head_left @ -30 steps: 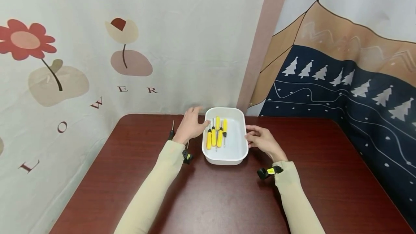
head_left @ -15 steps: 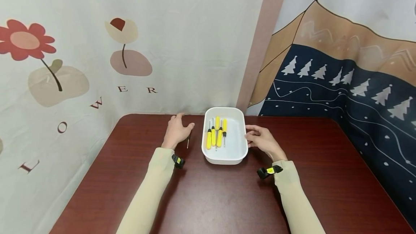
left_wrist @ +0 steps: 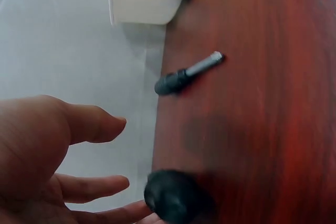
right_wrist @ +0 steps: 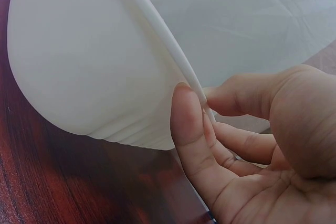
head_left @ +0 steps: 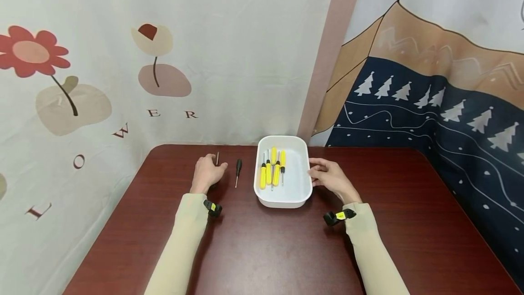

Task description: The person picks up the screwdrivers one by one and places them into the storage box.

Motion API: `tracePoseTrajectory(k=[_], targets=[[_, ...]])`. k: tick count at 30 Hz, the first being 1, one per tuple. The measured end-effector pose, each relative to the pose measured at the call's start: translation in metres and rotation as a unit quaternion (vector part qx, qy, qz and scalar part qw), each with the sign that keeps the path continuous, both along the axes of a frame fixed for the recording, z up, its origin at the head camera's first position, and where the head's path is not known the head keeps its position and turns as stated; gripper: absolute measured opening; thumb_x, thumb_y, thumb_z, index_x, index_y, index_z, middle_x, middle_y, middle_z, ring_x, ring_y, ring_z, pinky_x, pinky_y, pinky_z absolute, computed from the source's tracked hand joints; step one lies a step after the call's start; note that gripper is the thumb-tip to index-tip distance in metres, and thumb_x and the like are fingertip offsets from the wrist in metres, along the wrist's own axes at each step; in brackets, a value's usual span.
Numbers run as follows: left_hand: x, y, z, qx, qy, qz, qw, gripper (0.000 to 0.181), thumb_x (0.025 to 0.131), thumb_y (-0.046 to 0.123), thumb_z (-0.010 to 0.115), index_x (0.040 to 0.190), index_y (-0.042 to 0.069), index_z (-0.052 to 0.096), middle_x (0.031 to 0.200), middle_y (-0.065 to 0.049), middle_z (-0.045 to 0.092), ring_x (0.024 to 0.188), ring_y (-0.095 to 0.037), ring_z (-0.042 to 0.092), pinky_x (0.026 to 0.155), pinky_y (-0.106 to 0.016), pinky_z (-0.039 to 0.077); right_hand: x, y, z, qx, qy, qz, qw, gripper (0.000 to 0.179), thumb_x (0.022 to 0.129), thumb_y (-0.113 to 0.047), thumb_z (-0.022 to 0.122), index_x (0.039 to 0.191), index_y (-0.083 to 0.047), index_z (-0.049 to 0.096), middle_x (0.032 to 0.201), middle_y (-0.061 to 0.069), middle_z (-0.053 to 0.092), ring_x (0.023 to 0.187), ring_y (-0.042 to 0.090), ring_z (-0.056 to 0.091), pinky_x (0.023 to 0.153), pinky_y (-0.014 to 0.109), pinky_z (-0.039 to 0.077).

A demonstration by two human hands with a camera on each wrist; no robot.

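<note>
My left hand [head_left: 208,174] is over a screwdriver on the left of the table, its thumb and fingers spread apart. In the left wrist view the black handle [left_wrist: 173,196] of that screwdriver lies beside the fingertips, while in the head view most of it is hidden under the hand. To the right of this hand lies another black-handled screwdriver [head_left: 238,170], its shaft pointing toward me. My right hand [head_left: 330,177] pinches the right rim of a white plastic tray [head_left: 300,195] between thumb and fingers. Several yellow-handled screwdrivers [head_left: 269,174] lie in the tray's left half.
The dark red wooden table [head_left: 270,254] ends at the back against a printed curtain [head_left: 245,58]. A navy part of the curtain with white trees [head_left: 385,88] hangs at the right. Both wrists wear small black cameras.
My left hand has moved left, from beside the tray to over the left screwdriver, uncovering the other black-handled screwdriver. The right hand and the tray have stayed in place.
</note>
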State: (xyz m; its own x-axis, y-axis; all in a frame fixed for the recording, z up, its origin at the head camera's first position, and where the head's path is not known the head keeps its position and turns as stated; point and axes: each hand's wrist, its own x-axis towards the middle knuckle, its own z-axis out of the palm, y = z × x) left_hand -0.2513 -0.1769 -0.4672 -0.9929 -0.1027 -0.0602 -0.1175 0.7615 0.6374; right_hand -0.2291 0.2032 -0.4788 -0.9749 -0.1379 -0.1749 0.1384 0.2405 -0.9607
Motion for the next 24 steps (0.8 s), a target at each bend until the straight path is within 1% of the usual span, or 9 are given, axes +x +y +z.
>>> tracePoseTrajectory(k=[4,8,10,12,15,18,20,24], targets=[[0.002,-0.007,-0.002,-0.011,-0.011,0.000,0.9999,0.060,0.100,0.026,0.061,0.148,-0.006,0.046,0.143,-0.031,0.052,0.131,-0.047,0.051,0.106,-0.060,0.049,0.000,0.001,-0.001,-0.007,0.002,0.001,1.0000,0.051,0.098,-0.004,0.065,0.147,0.002,0.050,0.109,0.020,0.066,0.077,0.015,0.069,0.070,0.024,0.063],[0.002,-0.013,-0.003,-0.017,-0.028,0.002,0.9994,0.056,0.100,0.021,0.061,0.146,-0.006,0.048,0.141,-0.031,0.054,0.125,-0.046,0.057,0.101,-0.058,0.053,-0.001,0.001,0.000,-0.009,0.004,0.005,0.9999,0.052,0.098,-0.003,0.065,0.147,0.003,0.050,0.109,0.022,0.066,0.077,0.016,0.069,0.070,0.025,0.063],[0.003,-0.014,-0.003,-0.015,-0.036,0.002,0.9992,0.054,0.099,0.021,0.062,0.145,-0.006,0.051,0.140,-0.030,0.055,0.123,-0.045,0.059,0.099,-0.057,0.054,-0.001,0.002,0.000,-0.007,0.003,0.002,1.0000,0.052,0.097,-0.004,0.065,0.147,0.003,0.050,0.109,0.023,0.066,0.077,0.016,0.069,0.070,0.025,0.064],[0.003,-0.015,-0.001,-0.013,-0.043,0.002,0.9990,0.052,0.099,0.023,0.063,0.142,-0.005,0.053,0.137,-0.030,0.058,0.118,-0.043,0.062,0.094,-0.054,0.056,-0.001,0.002,0.001,-0.005,0.000,-0.002,1.0000,0.052,0.097,-0.004,0.065,0.147,0.002,0.050,0.109,0.022,0.066,0.077,0.017,0.069,0.070,0.025,0.064],[0.003,-0.016,0.001,0.009,-0.065,0.003,0.9978,0.051,0.097,0.024,0.066,0.139,-0.004,0.056,0.131,-0.029,0.061,0.104,-0.037,0.067,0.081,-0.045,0.060,-0.002,0.002,0.001,-0.003,-0.006,-0.006,1.0000,0.052,0.097,-0.005,0.066,0.146,0.001,0.051,0.109,0.021,0.066,0.079,0.016,0.069,0.071,0.025,0.064],[0.002,-0.017,0.002,0.042,-0.089,0.003,0.9952,0.049,0.097,0.021,0.068,0.137,-0.005,0.056,0.128,-0.030,0.061,0.093,-0.031,0.070,0.069,-0.035,0.060,-0.002,0.001,0.001,-0.002,-0.010,-0.007,0.9999,0.052,0.097,-0.006,0.067,0.146,0.000,0.051,0.109,0.020,0.066,0.079,0.016,0.069,0.072,0.026,0.064],[0.002,-0.018,0.001,0.059,-0.097,0.002,0.9935,0.047,0.096,0.017,0.068,0.135,-0.007,0.056,0.128,-0.031,0.060,0.091,-0.030,0.070,0.066,-0.033,0.062,-0.002,0.001,0.001,0.000,-0.011,-0.007,0.9999,0.052,0.097,-0.006,0.067,0.147,-0.001,0.051,0.109,0.019,0.067,0.079,0.016,0.069,0.072,0.027,0.064],[0.000,-0.021,-0.001,0.079,-0.101,0.003,0.9918,0.044,0.095,0.014,0.068,0.132,-0.008,0.057,0.128,-0.032,0.059,0.092,-0.031,0.070,0.066,-0.033,0.064,-0.002,0.000,0.002,0.002,-0.013,-0.011,0.9998,0.051,0.097,-0.007,0.067,0.146,-0.003,0.053,0.108,0.018,0.067,0.079,0.016,0.069,0.072,0.028,0.065]])
